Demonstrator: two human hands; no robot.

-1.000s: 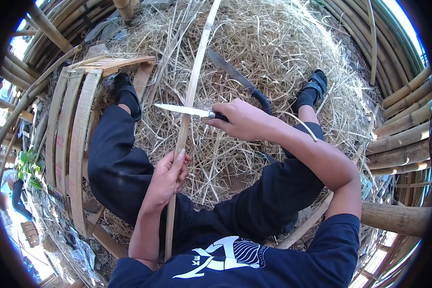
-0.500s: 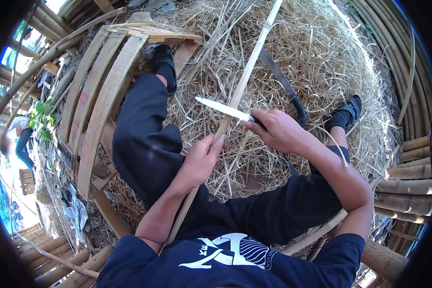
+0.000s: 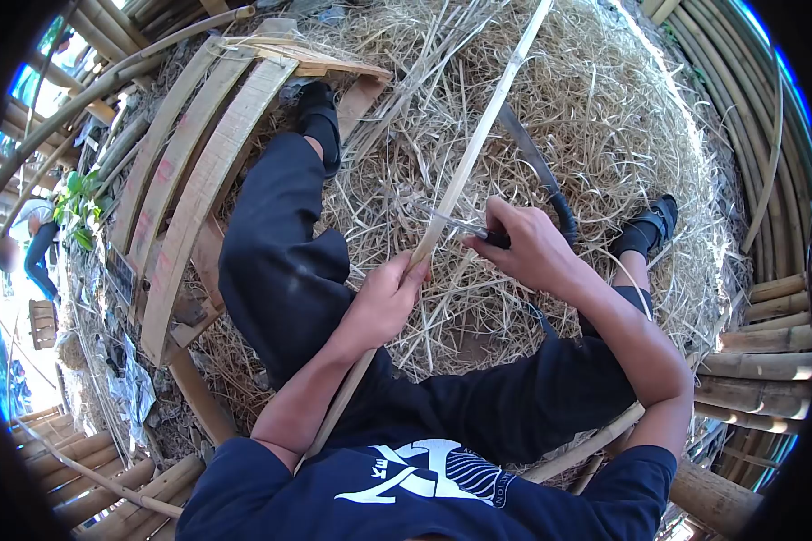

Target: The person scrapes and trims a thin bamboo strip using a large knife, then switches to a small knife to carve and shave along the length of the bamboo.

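A long pale bamboo strip point(image 3: 484, 126) runs from beside my body up across the straw, past the top of the view. My left hand point(image 3: 386, 305) is closed around the strip's lower middle. Just above it, my right hand point(image 3: 534, 247) grips a knife by its dark handle point(image 3: 494, 238). The knife's thin blade, seen nearly edge-on and slightly blurred, lies across the strip; exact contact is hard to make out. Beyond my right hand, a long dark blade point(image 3: 525, 144) with a curved black handle point(image 3: 563, 216) rests on the straw.
Bamboo shavings and straw point(image 3: 622, 117) cover the ground between my feet. A slatted wooden crate point(image 3: 216, 149) stands beside my left leg. Bamboo poles point(image 3: 758, 365) line the right side. Another person point(image 3: 40, 252) is at the far left, partly blurred.
The knife has turned from showing its broad white blade to nearly edge-on. My right hand has shifted slightly right and down. The left hand still holds the strip. The view has shifted slightly.
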